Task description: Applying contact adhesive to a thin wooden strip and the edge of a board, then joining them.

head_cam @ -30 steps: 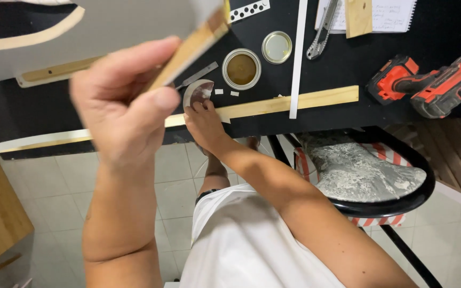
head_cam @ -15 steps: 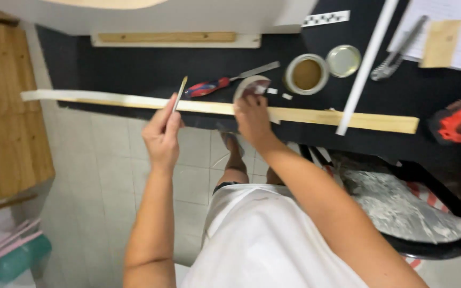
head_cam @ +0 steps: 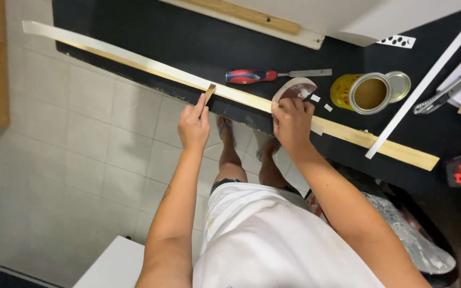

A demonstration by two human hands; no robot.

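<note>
Your left hand (head_cam: 193, 125) pinches a thin flat wooden stick (head_cam: 208, 96), its tip on the long pale wood strip (head_cam: 150, 66) along the black bench's edge. Your right hand (head_cam: 292, 121) presses a curved sandpaper piece (head_cam: 294, 89) onto that strip. Beyond lie a red-handled chisel (head_cam: 268, 76) and an open round tin (head_cam: 369, 93).

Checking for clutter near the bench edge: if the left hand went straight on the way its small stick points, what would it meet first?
Probably the long wooden strip: the left hand already has its stick tip there.

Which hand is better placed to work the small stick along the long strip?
Left. The left hand already holds the small stick, tip on the long strip. The right hand pins the strip down.
</note>
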